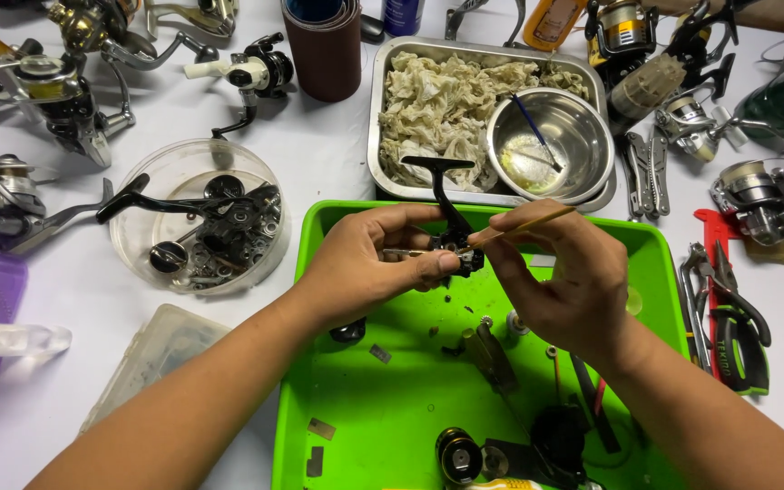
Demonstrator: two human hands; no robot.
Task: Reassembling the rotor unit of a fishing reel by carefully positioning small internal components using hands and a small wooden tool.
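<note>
The green tray (338, 426) runs off the bottom edge, its loose parts hard to identify. Above it, the left hand (365, 268) grips a black reel body (454, 247), mostly hidden behind fingers. The right hand (564, 281) pinches a thin brush (524, 224), its tip touching the reel.

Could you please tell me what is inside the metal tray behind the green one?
The metal tray holds crumpled pale rags and a steel bowl with a thin brush in it. The rags and bowl hide the tray's floor.
</note>
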